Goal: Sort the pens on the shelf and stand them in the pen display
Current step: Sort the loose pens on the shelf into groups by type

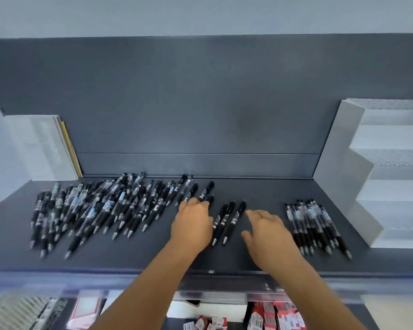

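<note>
A big loose heap of black and clear pens (100, 206) covers the left half of the dark grey shelf (260, 191). A tidy row of clear-barrelled pens (316, 225) lies at the right. Between my hands lie three black pens (227, 220) side by side. My left hand (192, 222) rests palm down at the heap's right edge, its fingertips touching a black pen (208, 198). My right hand (270, 231) hovers just right of the three pens, fingers relaxed, holding nothing. The white stepped pen display (377, 177) stands at the far right, with no pens visible in it.
Upright booklets (45, 148) lean at the shelf's back left corner. The shelf's back panel (200, 103) rises behind the pens. Below the front edge, a lower shelf holds red and white boxes (274, 315) and packets.
</note>
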Demonstrator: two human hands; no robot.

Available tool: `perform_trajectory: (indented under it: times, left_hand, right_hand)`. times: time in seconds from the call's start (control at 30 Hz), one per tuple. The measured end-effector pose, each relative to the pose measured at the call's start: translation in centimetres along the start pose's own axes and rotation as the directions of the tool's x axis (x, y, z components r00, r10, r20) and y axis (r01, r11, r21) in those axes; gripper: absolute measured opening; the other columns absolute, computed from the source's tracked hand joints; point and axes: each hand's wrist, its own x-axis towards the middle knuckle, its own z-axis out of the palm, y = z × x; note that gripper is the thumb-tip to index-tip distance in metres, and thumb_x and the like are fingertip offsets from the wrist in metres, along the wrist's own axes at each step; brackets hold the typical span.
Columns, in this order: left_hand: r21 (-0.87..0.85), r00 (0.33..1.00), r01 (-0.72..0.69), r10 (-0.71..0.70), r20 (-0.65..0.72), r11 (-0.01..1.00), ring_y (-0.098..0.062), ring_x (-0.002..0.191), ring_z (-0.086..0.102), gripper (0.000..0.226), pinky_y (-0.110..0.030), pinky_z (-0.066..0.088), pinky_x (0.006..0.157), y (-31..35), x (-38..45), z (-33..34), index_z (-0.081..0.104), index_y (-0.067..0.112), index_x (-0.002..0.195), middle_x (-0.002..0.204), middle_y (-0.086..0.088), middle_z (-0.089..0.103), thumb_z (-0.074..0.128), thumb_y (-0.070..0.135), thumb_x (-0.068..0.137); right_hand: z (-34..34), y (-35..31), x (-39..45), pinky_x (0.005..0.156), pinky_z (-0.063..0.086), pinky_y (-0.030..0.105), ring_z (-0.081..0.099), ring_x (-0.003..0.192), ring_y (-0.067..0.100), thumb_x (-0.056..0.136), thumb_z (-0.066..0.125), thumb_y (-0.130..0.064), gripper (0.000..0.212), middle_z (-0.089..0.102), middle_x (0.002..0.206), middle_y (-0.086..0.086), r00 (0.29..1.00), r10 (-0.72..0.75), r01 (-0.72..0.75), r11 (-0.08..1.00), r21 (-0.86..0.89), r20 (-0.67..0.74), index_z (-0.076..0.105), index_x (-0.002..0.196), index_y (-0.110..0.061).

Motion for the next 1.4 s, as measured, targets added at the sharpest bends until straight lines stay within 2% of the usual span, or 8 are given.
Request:
perform_trajectory:
  times: [0.3,0.47,0.63,0.9,1.13,1.27,1.33,1.4]
  left_hand:
    - [0.059,0.996,0.068,-0.071,0.055,0.996,-0.029,0.119,0.045,0.033,-0.037,0.045,0.090,-5.3,3.0,-0.2,0.056,0.015,0.126,0.125,-0.010,0.050,0.049,0.028,0.097]
    - [0.090,0.993,0.082,-0.089,0.075,0.993,-0.031,0.121,0.042,0.036,-0.038,0.043,0.094,-4.5,4.3,0.5,0.060,0.014,0.117,0.129,-0.013,0.047,0.048,0.040,0.095]
    - [0.132,0.990,0.113,-0.122,0.069,0.985,-0.031,0.121,0.043,0.031,-0.035,0.045,0.091,-4.3,5.3,0.5,0.057,0.007,0.117,0.129,-0.015,0.048,0.052,0.027,0.094]
    - [0.039,0.982,0.122,-0.126,0.143,0.992,-0.027,0.096,0.059,0.022,-0.029,0.042,0.070,-4.3,2.6,-0.3,0.056,0.008,0.100,0.109,-0.010,0.057,0.058,0.026,0.087]
    - [-0.028,0.990,0.051,-0.047,0.131,0.998,-0.023,0.109,0.056,0.035,-0.031,0.045,0.086,-4.1,1.9,0.3,0.054,0.011,0.119,0.120,-0.007,0.057,0.057,0.033,0.091]
    - [-0.124,0.988,0.034,-0.014,0.155,0.992,-0.021,0.094,0.059,0.018,-0.027,0.044,0.072,-3.5,1.6,0.9,0.063,0.011,0.101,0.107,-0.005,0.061,0.057,0.023,0.090]
    - [-0.149,0.988,0.059,-0.035,0.153,0.987,-0.020,0.078,0.055,0.014,-0.026,0.038,0.061,-2.9,1.3,1.1,0.056,0.009,0.080,0.092,-0.005,0.058,0.057,0.020,0.089]
    - [-0.177,0.986,0.085,-0.058,0.153,0.981,-0.021,0.071,0.052,0.025,-0.026,0.035,0.056,-2.3,1.0,1.4,0.046,0.011,0.067,0.084,-0.007,0.055,0.058,0.018,0.087]
  right_hand:
    - [3.0,-4.8,1.6,0.090,0.044,0.033,0.042,0.117,0.025,0.097,0.045,-0.032,0.029,0.047,0.126,0.005,0.994,0.105,-0.107,0.993,0.049,0.039,0.047,0.120,-0.015]
    - [3.8,-5.7,2.1,0.097,0.040,0.033,0.040,0.120,0.027,0.094,0.049,-0.043,0.043,0.038,0.130,0.008,0.984,0.173,-0.175,0.983,0.058,0.037,0.046,0.126,-0.015]
    - [4.1,-5.9,2.4,0.099,0.039,0.032,0.038,0.122,0.027,0.093,0.050,-0.045,0.046,0.034,0.133,0.009,0.981,0.191,-0.194,0.979,0.070,0.047,0.047,0.126,-0.013]
    - [4.0,-5.2,3.0,0.098,0.039,0.033,0.039,0.123,0.028,0.094,0.051,-0.033,0.036,0.035,0.136,0.009,0.982,0.180,-0.185,0.979,0.090,0.060,0.048,0.122,-0.012]
    - [4.2,-4.8,3.3,0.096,0.038,0.034,0.044,0.116,0.031,0.092,0.054,-0.038,0.040,0.048,0.125,0.011,0.974,0.211,-0.217,0.973,0.079,0.086,0.047,0.119,-0.009]
    - [4.4,-4.6,3.5,0.091,0.037,0.032,0.044,0.114,0.030,0.091,0.054,-0.030,0.021,0.049,0.123,0.008,0.985,0.152,-0.161,0.979,0.125,0.081,0.046,0.100,-0.013]
    - [4.1,-4.4,3.5,0.081,0.034,0.029,0.044,0.111,0.029,0.091,0.053,-0.026,0.020,0.050,0.118,0.006,0.988,0.131,-0.142,0.979,0.145,0.083,0.036,0.084,-0.019]
    - [3.8,-4.1,3.6,0.079,0.034,0.029,0.045,0.110,0.029,0.091,0.053,-0.025,0.022,0.050,0.115,0.005,0.991,0.108,-0.117,0.984,0.132,0.076,0.034,0.081,-0.020]
